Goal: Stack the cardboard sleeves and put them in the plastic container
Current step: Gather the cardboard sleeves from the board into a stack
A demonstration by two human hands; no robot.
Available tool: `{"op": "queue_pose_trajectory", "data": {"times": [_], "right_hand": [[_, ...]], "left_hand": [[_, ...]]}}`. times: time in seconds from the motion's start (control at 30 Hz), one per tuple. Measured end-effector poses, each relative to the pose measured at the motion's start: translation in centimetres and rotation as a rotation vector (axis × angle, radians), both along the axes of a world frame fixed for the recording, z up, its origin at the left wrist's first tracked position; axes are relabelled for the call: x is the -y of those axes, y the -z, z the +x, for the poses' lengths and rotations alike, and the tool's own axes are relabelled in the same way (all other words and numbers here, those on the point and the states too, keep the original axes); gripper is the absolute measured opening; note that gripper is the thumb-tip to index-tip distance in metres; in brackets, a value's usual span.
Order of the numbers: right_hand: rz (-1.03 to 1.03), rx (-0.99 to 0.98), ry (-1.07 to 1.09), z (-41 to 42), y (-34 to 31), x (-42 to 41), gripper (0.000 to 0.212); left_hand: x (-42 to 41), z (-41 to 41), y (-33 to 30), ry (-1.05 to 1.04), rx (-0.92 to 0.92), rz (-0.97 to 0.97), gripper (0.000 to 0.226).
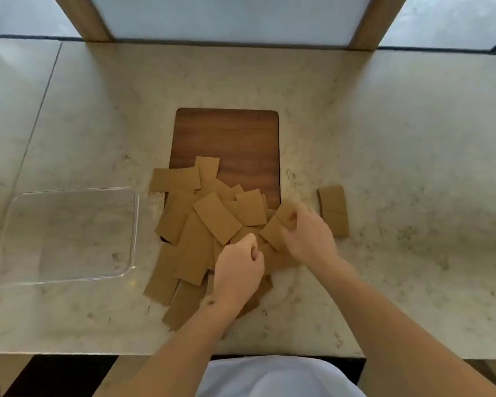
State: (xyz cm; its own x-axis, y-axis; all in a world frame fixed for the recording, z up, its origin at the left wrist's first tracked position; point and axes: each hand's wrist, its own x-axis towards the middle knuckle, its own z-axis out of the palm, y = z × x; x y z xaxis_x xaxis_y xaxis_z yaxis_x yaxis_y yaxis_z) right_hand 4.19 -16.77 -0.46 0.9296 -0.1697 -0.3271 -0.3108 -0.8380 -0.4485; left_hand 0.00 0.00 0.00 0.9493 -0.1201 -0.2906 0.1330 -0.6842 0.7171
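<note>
Several flat brown cardboard sleeves (216, 217) lie in a loose overlapping pile at the middle of the counter. My right hand (307, 234) grips one sleeve (274, 230) at the pile's right edge, thumb on top. My left hand (238, 270) hovers over the pile's near side with its fingers curled; whether it holds a sleeve is hidden. A small stack of sleeves (334, 210) sits apart to the right. The clear plastic container (135, 224) stands at the left with nothing in it.
A dark wooden board (235, 141) is set into the pale stone counter (398, 167) behind the pile, partly covered by sleeves. Windows with wooden posts run along the back. The counter's front edge is close to my body.
</note>
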Motion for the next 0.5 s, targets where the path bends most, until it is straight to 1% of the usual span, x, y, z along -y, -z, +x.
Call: {"op": "queue_pose_trajectory", "data": {"times": [0.03, 0.07, 0.1, 0.13, 0.17, 0.23, 0.27, 0.3, 0.37, 0.4, 0.43, 0.47, 0.5], "right_hand": [[-0.063, -0.005, -0.075, 1.3, 0.3, 0.3, 0.040], [-0.179, -0.056, -0.171, 2.4, 0.5, 0.5, 0.061], [-0.237, -0.084, -0.227, 3.5, 0.8, 0.7, 0.077], [-0.269, -0.136, -0.254, 4.5, 0.7, 0.7, 0.087], [-0.278, -0.166, -0.265, 5.1, 1.0, 0.7, 0.092], [-0.279, -0.208, -0.237, 5.6, 1.5, 0.8, 0.095], [-0.276, -0.225, -0.223, 5.7, 1.6, 0.9, 0.090], [-0.262, -0.227, -0.212, 6.0, 1.6, 1.2, 0.079], [-0.157, -0.221, -0.219, 6.2, 1.1, 1.9, 0.045], [-0.028, -0.230, -0.230, 6.2, 0.7, 2.4, 0.030], [0.160, -0.259, -0.240, 6.1, 0.2, 3.1, 0.018], [0.373, -0.295, -0.244, 6.0, -0.6, 3.5, 0.012], [0.545, -0.322, -0.239, 5.8, -1.5, 3.7, 0.012]], "left_hand": [[0.1, 0.3, 0.2, -0.046, -0.004, -0.002, 0.043], [0.3, 0.7, 0.0, -0.087, -0.026, 0.008, 0.040], [0.5, 1.2, 0.1, -0.114, -0.059, 0.022, 0.037], [0.8, 1.7, 0.0, -0.138, -0.091, 0.012, 0.034], [1.0, 2.0, 0.0, -0.165, -0.109, -0.015, 0.031], [1.7, 2.5, 0.2, -0.206, -0.134, -0.052, 0.022], [2.0, 2.7, 0.2, -0.215, -0.147, -0.057, 0.018], [2.4, 2.8, 0.2, -0.223, -0.146, -0.056, 0.015], [2.7, 3.0, 0.2, -0.239, -0.096, -0.049, 0.009], [2.8, 3.3, 0.0, -0.230, -0.050, -0.060, 0.012], [2.8, 3.7, -0.1, -0.188, -0.022, -0.068, 0.020], [2.8, 4.4, -0.2, -0.123, -0.045, -0.100, 0.030], [2.7, 5.2, -0.3, -0.048, -0.134, -0.146, 0.034]]}}
